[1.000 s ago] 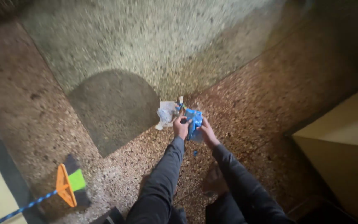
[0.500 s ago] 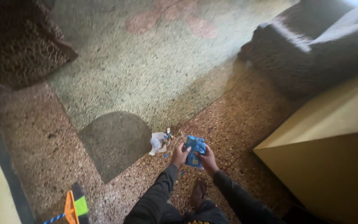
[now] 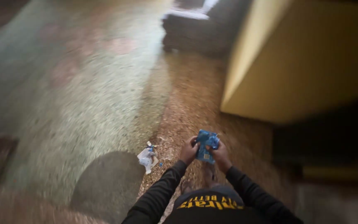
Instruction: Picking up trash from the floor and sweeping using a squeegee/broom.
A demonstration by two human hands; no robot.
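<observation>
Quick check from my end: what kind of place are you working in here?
Probably an indoor room or hallway of a home: speckled terrazzo floor with inlaid patches, a yellow wall, and a dark upholstered seat. Both hands hold a blue packet.

Floor (image 3: 104, 95) under me is speckled terrazzo: pale greenish field to the left, brown pebbled band to the right, one dark rounded inlay (image 3: 108, 182) near left. Yellow cabinet (image 3: 311, 62) stands right, dark gap beneath it. Dark upholstered furniture (image 3: 199, 29) far ahead, blurred. Light falls soft from the far end.
</observation>
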